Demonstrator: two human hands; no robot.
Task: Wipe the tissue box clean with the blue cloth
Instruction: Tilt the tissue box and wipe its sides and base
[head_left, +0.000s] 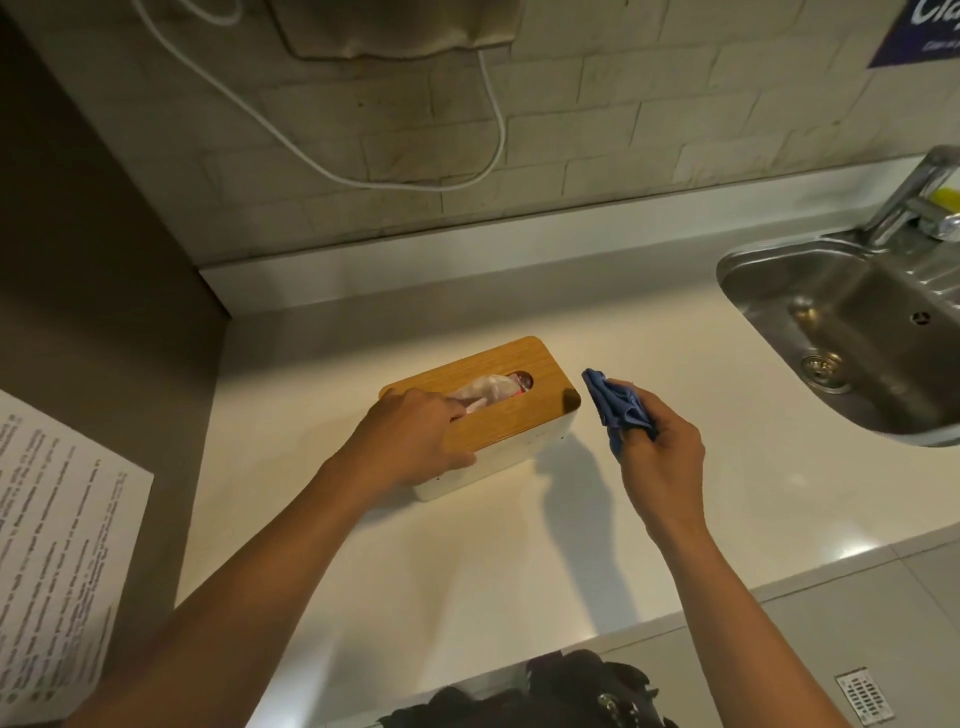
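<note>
The tissue box (524, 410) is white with a wooden lid and stands on the white counter (467, 561); a crumpled tissue sticks out of its slot. My left hand (415, 441) grips the box's near left end, fingers over the lid and thumb down the front side. My right hand (660, 457) hovers just right of the box, apart from it, and holds the bunched blue cloth (618, 408) between fingers and thumb.
A steel sink (852, 332) with a tap (914, 202) is set into the counter at the right. The tiled wall with a white cable (483, 156) runs behind. A brown side panel carrying a printed sheet (52, 551) stands at the left.
</note>
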